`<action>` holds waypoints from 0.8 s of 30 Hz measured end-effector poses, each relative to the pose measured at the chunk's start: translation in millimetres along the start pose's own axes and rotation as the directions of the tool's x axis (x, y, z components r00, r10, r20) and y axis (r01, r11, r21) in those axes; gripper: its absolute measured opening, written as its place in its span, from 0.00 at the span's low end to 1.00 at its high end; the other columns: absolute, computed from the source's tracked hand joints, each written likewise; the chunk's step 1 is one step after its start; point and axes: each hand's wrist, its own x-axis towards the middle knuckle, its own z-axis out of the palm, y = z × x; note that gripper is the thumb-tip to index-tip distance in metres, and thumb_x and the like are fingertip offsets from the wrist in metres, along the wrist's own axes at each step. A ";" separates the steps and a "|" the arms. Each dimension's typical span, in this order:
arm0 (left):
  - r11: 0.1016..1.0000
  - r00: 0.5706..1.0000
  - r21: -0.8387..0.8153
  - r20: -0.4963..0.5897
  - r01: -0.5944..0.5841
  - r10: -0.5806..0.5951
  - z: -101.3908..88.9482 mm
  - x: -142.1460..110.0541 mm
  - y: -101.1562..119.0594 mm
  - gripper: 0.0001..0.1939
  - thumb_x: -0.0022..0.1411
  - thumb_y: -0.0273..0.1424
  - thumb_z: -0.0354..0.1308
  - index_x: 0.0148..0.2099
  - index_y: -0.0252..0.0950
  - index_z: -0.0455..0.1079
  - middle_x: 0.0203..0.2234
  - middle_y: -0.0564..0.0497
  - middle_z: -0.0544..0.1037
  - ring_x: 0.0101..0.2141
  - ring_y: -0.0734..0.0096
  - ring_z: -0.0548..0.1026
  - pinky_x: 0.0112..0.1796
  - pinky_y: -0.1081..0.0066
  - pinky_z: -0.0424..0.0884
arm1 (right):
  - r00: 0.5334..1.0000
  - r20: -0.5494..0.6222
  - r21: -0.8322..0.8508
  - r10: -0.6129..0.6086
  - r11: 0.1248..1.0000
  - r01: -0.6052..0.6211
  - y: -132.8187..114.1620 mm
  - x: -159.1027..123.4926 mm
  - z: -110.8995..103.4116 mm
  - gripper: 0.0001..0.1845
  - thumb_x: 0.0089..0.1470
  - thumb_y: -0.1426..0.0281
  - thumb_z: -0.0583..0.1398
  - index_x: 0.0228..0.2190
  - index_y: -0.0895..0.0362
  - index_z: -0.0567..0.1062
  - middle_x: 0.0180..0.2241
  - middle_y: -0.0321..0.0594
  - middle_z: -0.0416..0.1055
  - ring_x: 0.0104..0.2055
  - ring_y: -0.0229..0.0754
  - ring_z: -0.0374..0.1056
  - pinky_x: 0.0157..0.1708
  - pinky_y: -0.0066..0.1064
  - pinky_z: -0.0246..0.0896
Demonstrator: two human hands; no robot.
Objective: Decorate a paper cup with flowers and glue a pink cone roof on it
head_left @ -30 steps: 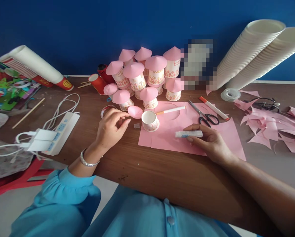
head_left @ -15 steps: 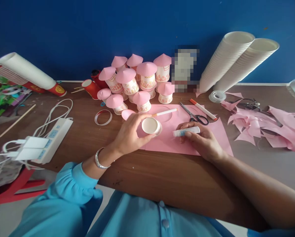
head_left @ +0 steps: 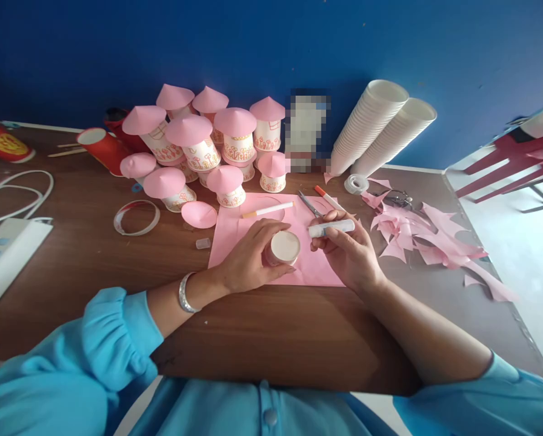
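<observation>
My left hand (head_left: 252, 257) is closed around a small paper cup (head_left: 285, 247), its pale round end facing up. My right hand (head_left: 353, 257) grips a white glue stick (head_left: 339, 227), held level with its tip towards the cup and a small gap between them. Both hands are above pink paper sheets (head_left: 228, 242). Left of the paper lie a small clear cap (head_left: 203, 243) and a pink paper cone (head_left: 199, 215). Behind stand several decorated cups (head_left: 238, 145) with pink cone roofs.
Scissors (head_left: 308, 203), an orange-capped marker (head_left: 328, 197) and another marker (head_left: 268, 210) lie on the paper. Pink scraps (head_left: 439, 233) and a clear tape roll (head_left: 357, 183) are on the right. Tall cup stacks (head_left: 366, 127) lean by the wall. A tape ring (head_left: 136, 218) and power strip (head_left: 14, 251) are left.
The view has turned to the right, bringing a red stool into sight. The glue stick's tip has come nearer the cup, which is tilted differently. Both hands keep their hold.
</observation>
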 end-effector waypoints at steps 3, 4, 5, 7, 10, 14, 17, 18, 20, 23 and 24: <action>1.000 0.997 -0.006 -0.077 -0.024 0.023 -6.3 -2.1 0.7 0.41 0.57 0.43 0.72 0.66 0.40 0.57 0.58 0.38 0.71 0.58 0.50 0.71 0.58 0.49 0.71 | 0.999 -0.009 -0.015 -0.033 0.999 0.033 1.3 -1.7 3.8 0.23 0.50 0.51 0.71 0.35 0.52 0.70 0.35 0.36 0.72 0.28 0.37 0.65 0.28 0.33 0.66; 0.999 0.992 0.003 -0.121 -0.047 0.047 -9.4 -2.3 3.1 0.42 0.56 0.44 0.72 0.66 0.40 0.57 0.58 0.37 0.71 0.58 0.50 0.71 0.58 0.50 0.71 | 0.999 -0.013 -0.010 -0.047 0.999 0.047 1.5 -3.8 5.6 0.22 0.51 0.51 0.70 0.35 0.52 0.71 0.33 0.35 0.70 0.26 0.36 0.63 0.26 0.32 0.65; 0.997 0.984 0.017 -0.162 -0.072 0.074 -12.6 -2.2 6.4 0.42 0.56 0.45 0.72 0.66 0.39 0.58 0.57 0.37 0.72 0.57 0.51 0.71 0.58 0.50 0.71 | 0.999 -0.010 0.001 -0.050 0.999 0.050 1.3 -6.8 7.8 0.21 0.52 0.51 0.70 0.35 0.52 0.71 0.31 0.33 0.68 0.25 0.35 0.61 0.24 0.31 0.63; 0.994 0.971 0.032 -0.211 -0.105 0.109 -18.5 -1.8 15.7 0.39 0.55 0.46 0.72 0.62 0.38 0.62 0.52 0.39 0.75 0.53 0.53 0.73 0.55 0.52 0.72 | 0.999 0.028 0.029 -0.026 0.999 0.026 -0.6 -15.1 13.0 0.19 0.55 0.53 0.69 0.38 0.52 0.72 0.26 0.30 0.64 0.23 0.34 0.59 0.23 0.30 0.63; 0.994 0.981 -0.035 -0.168 -0.104 0.097 -24.2 -2.2 32.8 0.30 0.59 0.46 0.69 0.57 0.38 0.66 0.43 0.45 0.79 0.41 0.63 0.77 0.45 0.61 0.76 | 0.989 0.150 -0.008 0.014 1.000 -0.013 -4.9 -29.9 21.0 0.19 0.58 0.53 0.68 0.42 0.52 0.73 0.28 0.33 0.70 0.26 0.38 0.67 0.28 0.33 0.69; 0.988 0.979 -0.138 -0.201 -0.066 0.038 -25.5 -4.6 48.7 0.12 0.66 0.38 0.65 0.47 0.38 0.72 0.32 0.52 0.79 0.29 0.75 0.74 0.33 0.72 0.73 | 0.963 0.266 -0.232 -0.051 0.966 0.115 -7.2 -45.8 25.1 0.18 0.60 0.54 0.66 0.46 0.51 0.75 0.36 0.38 0.75 0.29 0.39 0.71 0.31 0.34 0.72; 0.976 0.968 -0.214 -0.249 -0.046 -0.009 -24.5 -5.7 51.8 0.08 0.65 0.34 0.66 0.43 0.37 0.74 0.28 0.54 0.78 0.26 0.78 0.70 0.29 0.74 0.70 | 0.949 0.203 -0.408 -0.242 0.860 0.307 -7.5 -52.4 23.0 0.16 0.62 0.58 0.65 0.48 0.50 0.75 0.37 0.39 0.76 0.31 0.40 0.73 0.32 0.35 0.72; 0.972 0.967 -0.230 -0.253 -0.048 -0.012 -24.4 -5.8 51.9 0.08 0.63 0.34 0.67 0.42 0.37 0.74 0.28 0.54 0.77 0.25 0.78 0.70 0.28 0.75 0.70 | 0.941 0.188 -0.457 -0.281 0.823 0.337 -8.0 -53.7 22.2 0.14 0.63 0.59 0.64 0.48 0.50 0.75 0.35 0.39 0.76 0.30 0.41 0.73 0.32 0.35 0.72; 0.969 0.968 -0.239 -0.251 -0.057 -0.005 -24.5 -5.7 51.7 0.09 0.62 0.34 0.68 0.41 0.37 0.74 0.26 0.55 0.76 0.26 0.78 0.70 0.27 0.75 0.70 | 0.938 0.197 -0.516 -0.284 0.784 0.346 -9.5 -54.7 21.3 0.12 0.66 0.59 0.60 0.47 0.51 0.75 0.30 0.36 0.76 0.27 0.41 0.73 0.31 0.35 0.71; 0.976 0.970 -0.196 -0.239 -0.094 0.046 -26.0 -4.8 51.3 0.09 0.62 0.34 0.68 0.42 0.37 0.74 0.28 0.54 0.78 0.27 0.76 0.73 0.30 0.73 0.72 | 0.958 0.254 -0.411 -0.137 0.881 0.235 -11.9 -52.5 22.0 0.19 0.68 0.53 0.56 0.46 0.54 0.75 0.24 0.34 0.73 0.22 0.38 0.69 0.25 0.32 0.69; 0.978 0.968 -0.171 -0.238 -0.118 0.075 -26.7 -4.4 51.2 0.10 0.62 0.34 0.68 0.42 0.37 0.73 0.29 0.53 0.79 0.28 0.75 0.75 0.31 0.73 0.73 | 0.959 0.277 -0.338 -0.057 0.928 0.153 -12.4 -50.9 22.3 0.21 0.69 0.51 0.54 0.44 0.55 0.75 0.23 0.34 0.73 0.20 0.37 0.68 0.22 0.31 0.66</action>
